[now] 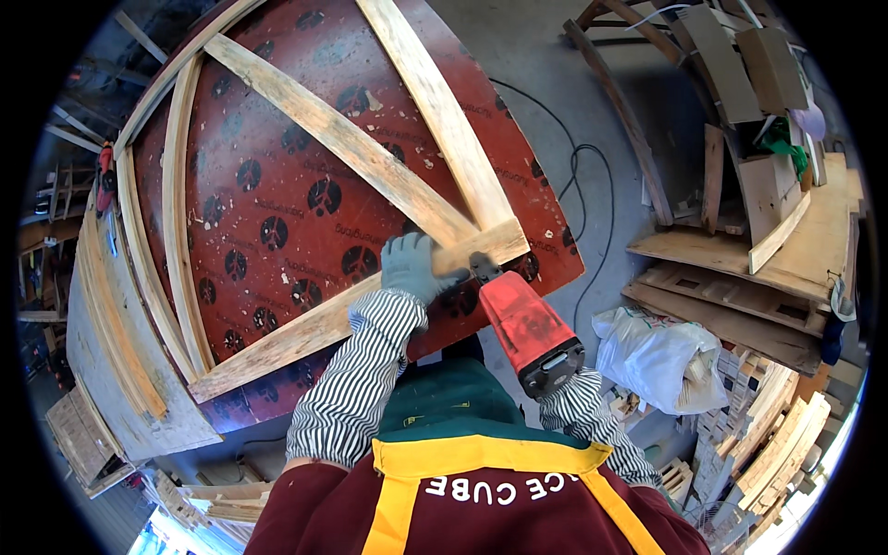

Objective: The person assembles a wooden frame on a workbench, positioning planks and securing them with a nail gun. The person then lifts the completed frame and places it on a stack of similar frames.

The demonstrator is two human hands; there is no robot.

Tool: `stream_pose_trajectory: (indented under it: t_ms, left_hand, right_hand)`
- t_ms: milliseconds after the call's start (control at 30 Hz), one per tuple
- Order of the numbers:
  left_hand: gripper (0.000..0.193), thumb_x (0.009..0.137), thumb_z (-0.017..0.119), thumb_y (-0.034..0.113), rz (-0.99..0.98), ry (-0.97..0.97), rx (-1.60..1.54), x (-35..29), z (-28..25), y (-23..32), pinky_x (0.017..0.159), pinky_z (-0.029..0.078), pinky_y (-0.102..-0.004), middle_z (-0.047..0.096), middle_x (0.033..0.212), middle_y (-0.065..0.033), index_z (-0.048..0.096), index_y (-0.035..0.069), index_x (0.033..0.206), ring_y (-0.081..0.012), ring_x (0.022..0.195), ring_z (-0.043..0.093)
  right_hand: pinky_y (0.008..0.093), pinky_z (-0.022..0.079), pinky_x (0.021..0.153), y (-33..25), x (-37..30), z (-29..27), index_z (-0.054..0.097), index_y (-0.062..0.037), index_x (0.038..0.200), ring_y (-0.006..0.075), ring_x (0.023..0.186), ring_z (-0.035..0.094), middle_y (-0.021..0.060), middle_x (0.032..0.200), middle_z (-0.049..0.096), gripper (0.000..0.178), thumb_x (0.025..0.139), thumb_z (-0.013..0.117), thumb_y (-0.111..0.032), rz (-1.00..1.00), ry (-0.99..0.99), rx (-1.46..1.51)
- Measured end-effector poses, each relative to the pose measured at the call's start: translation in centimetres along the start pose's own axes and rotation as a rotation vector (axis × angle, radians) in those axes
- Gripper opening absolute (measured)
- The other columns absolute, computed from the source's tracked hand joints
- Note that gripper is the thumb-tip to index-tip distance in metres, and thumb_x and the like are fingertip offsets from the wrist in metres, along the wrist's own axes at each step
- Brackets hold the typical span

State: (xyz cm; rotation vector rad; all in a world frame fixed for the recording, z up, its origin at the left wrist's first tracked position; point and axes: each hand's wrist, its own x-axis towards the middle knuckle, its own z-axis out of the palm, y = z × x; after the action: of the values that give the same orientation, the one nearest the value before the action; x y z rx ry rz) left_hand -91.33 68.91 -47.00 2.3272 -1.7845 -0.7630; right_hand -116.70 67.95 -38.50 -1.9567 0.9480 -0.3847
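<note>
A wooden frame lies on a red board [319, 199] with black printed marks. My left hand [413, 266], in a grey-blue glove, holds down the near wooden strip [277, 335] close to its right end, fingers over its far edge and thumb spread to the right. A red nail gun [527, 319] rests its dark nose at the same corner, just right of that thumb. My right hand is mostly hidden under the tool's rear and grips it; its striped sleeve [587, 413] shows. A diagonal strip [338, 134] and a right-hand strip [444, 120] meet at this corner.
A dark cable or hose [585, 148] snakes over the floor beyond the board. A white sack [661, 361] and stacked wood offcuts [772, 435] lie at the right, below a plywood shelf [731, 264]. Long strips [116, 314] lie on a panel at the left.
</note>
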Motion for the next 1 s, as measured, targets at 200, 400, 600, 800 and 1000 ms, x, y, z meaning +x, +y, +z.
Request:
stream_pose_trajectory:
  t_ms: [200,400,600,800,1000]
  left_hand:
    - [0.083,0.064,0.074,0.063,0.003,-0.021,-0.032,0.3,0.1,0.2,0.108,0.026,-0.0465,0.053,0.117,-0.0113,0.055,0.005,0.120,-0.0287,0.116,0.046]
    - [0.093,0.061,0.078,0.057,0.039,0.021,0.166,-1.9,-0.1,0.8,0.108,0.022,-0.0535,0.045,0.126,-0.0149,0.045,0.003,0.129,-0.0319,0.122,0.039]
    - [0.078,0.059,0.080,0.031,0.068,0.104,0.063,-5.0,-3.9,2.5,0.098,0.035,-0.0465,0.050,0.115,-0.0168,0.046,0.003,0.125,-0.0338,0.111,0.048]
    - [0.080,0.058,0.081,0.026,0.257,0.125,0.045,-13.0,-19.9,4.5,0.078,0.045,-0.0426,0.057,0.100,-0.0148,0.048,0.000,0.125,-0.0319,0.088,0.058]
    - [0.074,0.066,0.077,0.033,0.223,-0.037,0.056,-20.1,-29.9,4.4,0.084,0.045,-0.0405,0.057,0.102,-0.0139,0.050,0.005,0.128,-0.0299,0.092,0.058]
  right_hand:
    - [0.0361,0.054,0.057,-0.1,-1.7,-1.3,0.048,-0.0089,0.129,0.0258,0.062,0.066,0.0162,0.089,0.064,0.052,0.079,0.062,-0.010,0.037,0.043,-0.013]
    - [0.0360,0.054,0.057,1.6,-6.9,-5.1,0.048,-0.0094,0.130,0.0257,0.062,0.066,0.0161,0.090,0.065,0.053,0.079,0.062,-0.011,0.086,0.143,-0.167]
    - [0.0359,0.054,0.058,3.2,-8.1,-9.2,0.048,-0.0097,0.132,0.0269,0.063,0.066,0.0158,0.087,0.066,0.054,0.080,0.063,-0.013,0.365,0.265,-0.183]
    - [0.0461,0.054,0.073,2.3,-0.7,-12.5,0.008,-0.0082,0.150,0.0388,0.078,0.067,0.0242,0.087,0.066,0.095,0.076,0.065,-0.024,0.551,-0.137,-0.155]
    - [0.0476,0.051,0.082,-1.1,10.8,-6.9,0.002,-0.0061,0.151,0.0401,0.090,0.065,0.0268,0.099,0.065,0.095,0.082,0.062,-0.031,0.380,-0.357,-0.564]
